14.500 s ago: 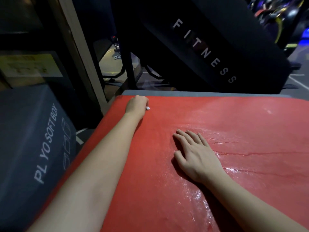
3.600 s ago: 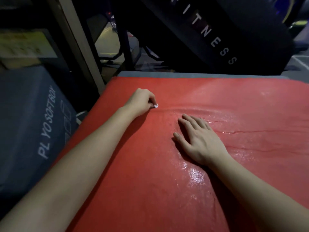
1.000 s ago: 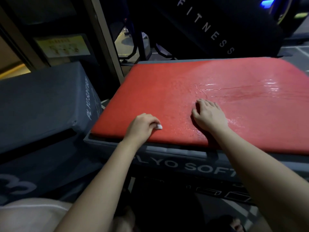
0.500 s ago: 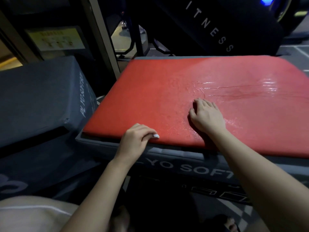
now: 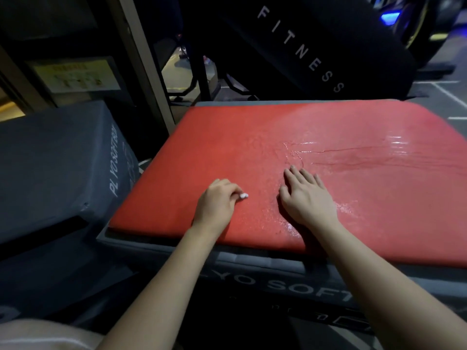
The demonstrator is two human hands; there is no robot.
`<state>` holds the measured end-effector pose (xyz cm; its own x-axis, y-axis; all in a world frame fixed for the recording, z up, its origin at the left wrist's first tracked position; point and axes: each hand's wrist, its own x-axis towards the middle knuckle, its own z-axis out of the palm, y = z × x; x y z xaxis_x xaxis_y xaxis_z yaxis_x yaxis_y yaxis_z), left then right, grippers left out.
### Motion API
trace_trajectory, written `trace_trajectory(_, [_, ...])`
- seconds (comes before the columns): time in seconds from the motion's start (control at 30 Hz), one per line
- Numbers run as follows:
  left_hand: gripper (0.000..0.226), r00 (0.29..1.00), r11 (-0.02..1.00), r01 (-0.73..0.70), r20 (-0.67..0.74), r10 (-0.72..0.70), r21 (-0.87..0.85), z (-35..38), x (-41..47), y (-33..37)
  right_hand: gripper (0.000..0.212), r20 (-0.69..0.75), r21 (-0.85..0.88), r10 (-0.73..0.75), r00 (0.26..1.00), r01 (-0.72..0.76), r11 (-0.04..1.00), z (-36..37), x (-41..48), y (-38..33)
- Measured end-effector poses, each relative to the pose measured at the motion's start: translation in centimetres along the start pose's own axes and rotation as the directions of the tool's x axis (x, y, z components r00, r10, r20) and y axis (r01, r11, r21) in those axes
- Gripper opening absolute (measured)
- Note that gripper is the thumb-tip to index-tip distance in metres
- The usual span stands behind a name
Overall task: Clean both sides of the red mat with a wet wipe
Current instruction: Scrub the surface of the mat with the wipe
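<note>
Surface: red mat point(image 5: 252, 137) on grey PLYO SOFT box point(image 5: 290, 284), wet sheen right.
Left hand point(image 5: 217, 203): curled, pinching white wet wipe point(image 5: 243, 196).
Right hand point(image 5: 307, 198): flat, fingers spread on mat.
Room: dim gym; second grey box point(image 5: 55, 162) left.

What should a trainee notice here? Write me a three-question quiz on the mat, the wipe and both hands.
1. True or false: the right hand lies flat, fingers straight, on the red mat.
2. Multiple choice: the wet wipe is A) pinched in the left hand; B) under the right hand; C) lying loose on the mat.
3. Short answer: which half of the mat shines wet, the person's left or right?
Key: 1 true; 2 A; 3 right.
</note>
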<state>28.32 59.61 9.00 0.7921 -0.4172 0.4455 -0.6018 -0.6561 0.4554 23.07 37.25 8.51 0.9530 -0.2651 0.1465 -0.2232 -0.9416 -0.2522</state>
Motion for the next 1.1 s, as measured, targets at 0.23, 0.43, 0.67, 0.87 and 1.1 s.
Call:
trace_trajectory(0.23, [0.013,0.998,0.999,0.052,0.045,-0.051,-0.009,1.5,3.9,-0.6,0.061,0.011,-0.011,-0.006,1.0,0.006,1.0,0.0,0.4,-0.1])
trace_trajectory(0.43, [0.018,0.971,0.982,0.173,0.154,-0.184,0.08,3.6,11.7,-1.2,0.06,-0.008,0.006,-0.006,1.0,0.006,1.0,-0.1,0.3,0.0])
trace_trajectory(0.67, [0.008,0.995,0.996,0.058,0.082,-0.064,0.074,2.4,7.4,-1.9,0.061,0.024,0.005,-0.016,1.0,0.016,1.0,-0.2,0.3,0.0])
trace_trajectory(0.87, [0.006,0.985,0.997,0.049,0.163,-0.059,0.066,2.7,9.9,-2.3,0.047,0.051,-0.089,-0.048,0.998,0.052,0.995,-1.6,1.7,0.2])
trace_trajectory(1.1, [0.014,0.982,0.983,0.048,0.169,-0.079,0.18,5.5,17.4,-2.9,0.052,-0.004,-0.129,-0.163,0.987,0.161,0.979,-3.3,10.6,2.9])
